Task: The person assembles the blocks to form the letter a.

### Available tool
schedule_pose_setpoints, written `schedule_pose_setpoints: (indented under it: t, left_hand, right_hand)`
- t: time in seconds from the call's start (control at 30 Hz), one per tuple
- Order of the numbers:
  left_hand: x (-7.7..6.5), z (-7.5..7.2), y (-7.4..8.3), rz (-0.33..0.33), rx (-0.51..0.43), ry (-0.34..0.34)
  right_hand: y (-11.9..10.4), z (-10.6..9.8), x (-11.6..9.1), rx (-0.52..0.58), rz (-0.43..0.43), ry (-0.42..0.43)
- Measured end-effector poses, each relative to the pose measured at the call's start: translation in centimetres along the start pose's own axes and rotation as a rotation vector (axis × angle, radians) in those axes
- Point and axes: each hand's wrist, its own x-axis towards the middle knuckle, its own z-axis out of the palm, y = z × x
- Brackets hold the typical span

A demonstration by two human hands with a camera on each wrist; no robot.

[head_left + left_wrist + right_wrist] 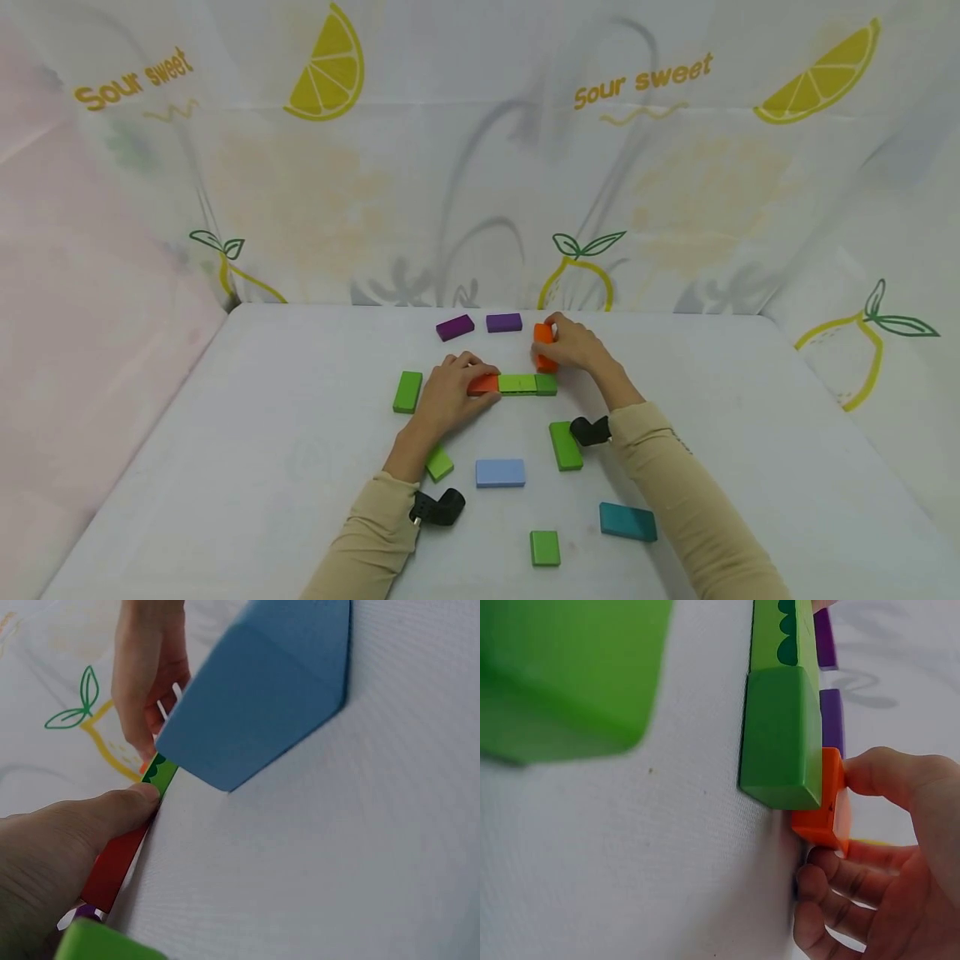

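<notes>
Orange block (543, 335) gripped by right hand (576, 345), near far edge of bench (247, 467).
Left hand (446, 396) pinches red block (483, 385); apparent row-building, alignment likely next.

White table (225, 467), lemon-print cloth (427, 167) behind.
A plum block (455, 327) lies just beyond the left fingers (480, 369), a violet block (504, 322) left of the right fingers (561, 322); a green block (407, 392) is left of the left fingers. Nearer the camera than the fingers lie a light-blue block (500, 473) and a teal block (627, 522).
</notes>
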Motion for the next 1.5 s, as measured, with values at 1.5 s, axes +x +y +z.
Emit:
schedule_pose_setpoints:
  t: [1.5]
  left_hand:
    - [-0.1, -0.1, 0.1, -0.002, -0.014, 0.007]
  right_hand:
    - [-1.2, 0.1, -0.7, -0.08, -0.001, -0.045]
